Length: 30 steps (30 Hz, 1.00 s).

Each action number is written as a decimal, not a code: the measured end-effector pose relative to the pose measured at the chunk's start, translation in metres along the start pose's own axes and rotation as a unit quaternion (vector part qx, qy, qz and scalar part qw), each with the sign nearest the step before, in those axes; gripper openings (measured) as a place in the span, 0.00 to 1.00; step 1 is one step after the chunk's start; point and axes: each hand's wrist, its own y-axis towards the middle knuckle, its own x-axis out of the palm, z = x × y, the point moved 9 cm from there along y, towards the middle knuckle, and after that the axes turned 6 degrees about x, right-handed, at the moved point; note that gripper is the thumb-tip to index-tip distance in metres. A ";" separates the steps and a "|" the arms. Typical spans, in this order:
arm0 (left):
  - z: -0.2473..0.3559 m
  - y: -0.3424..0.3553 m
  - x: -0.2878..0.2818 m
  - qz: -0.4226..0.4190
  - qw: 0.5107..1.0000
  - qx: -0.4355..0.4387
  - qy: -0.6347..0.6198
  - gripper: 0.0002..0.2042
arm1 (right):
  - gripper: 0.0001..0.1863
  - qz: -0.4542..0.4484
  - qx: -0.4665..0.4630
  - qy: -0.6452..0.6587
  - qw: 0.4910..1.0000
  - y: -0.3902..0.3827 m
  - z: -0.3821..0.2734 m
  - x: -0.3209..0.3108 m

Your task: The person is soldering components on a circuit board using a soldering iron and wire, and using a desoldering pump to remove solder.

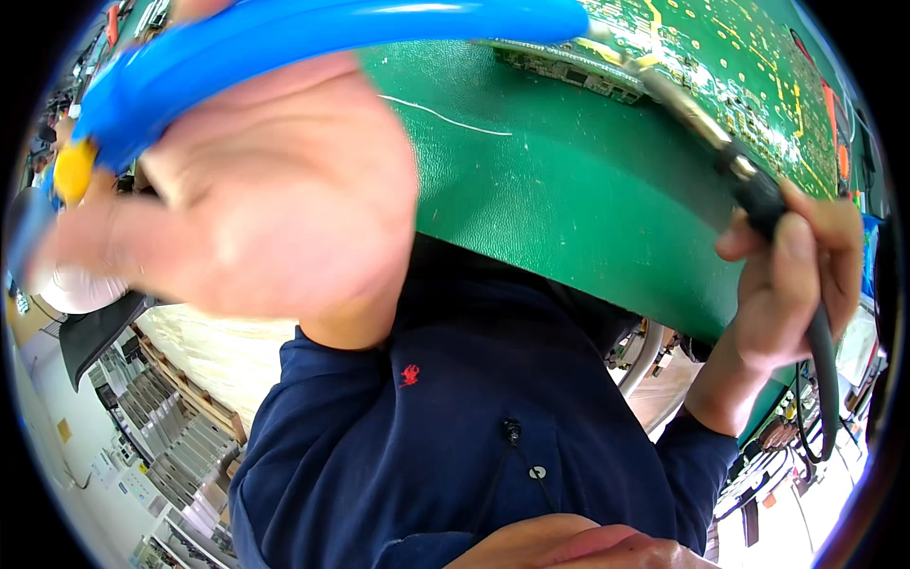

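My left hand (303, 204), blurred and close to the camera, is closed round a blue solder sucker (379, 27) with a yellow button at its left end. Its thumb stretches out below that button, while the other fingers are largely hidden behind the blue barrel. A soldering iron (697, 119) is gripped by its black handle in my right hand (791, 275). The iron's tip and the sucker's nozzle come close together over the near left edge of a green circuit board (730, 66); whether they touch it I cannot tell.
Beneath the board lies a green mat (569, 190) with a thin white wire (450, 119) on it. The iron's dark cord (823, 389) hangs down at the right. A black chair part (95, 332) and stacked grey items (175, 408) show at the left.
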 end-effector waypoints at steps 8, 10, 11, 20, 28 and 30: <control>0.026 0.020 -0.048 -0.092 0.993 0.046 0.053 0.33 | 0.20 0.005 -0.046 0.140 0.989 0.008 0.018 -0.013; 0.014 0.015 -0.056 -0.078 0.997 0.012 0.018 0.34 | 0.20 -0.005 -0.055 0.118 0.991 0.010 0.022 -0.012; 0.009 0.015 -0.061 -0.087 0.995 0.012 0.047 0.34 | 0.20 -0.005 -0.058 0.107 0.993 0.011 0.023 -0.011; -0.001 0.026 -0.070 -0.111 0.987 0.005 0.112 0.34 | 0.20 -0.037 -0.082 0.047 0.995 0.017 0.024 -0.002; 0.042 0.036 -0.044 -0.057 0.952 0.174 0.246 0.30 | 0.21 -0.043 -0.090 0.041 0.994 0.018 0.016 -0.004; 0.061 0.041 -0.034 -0.072 0.970 0.180 0.146 0.29 | 0.21 -0.041 -0.116 0.080 0.989 0.021 0.009 0.003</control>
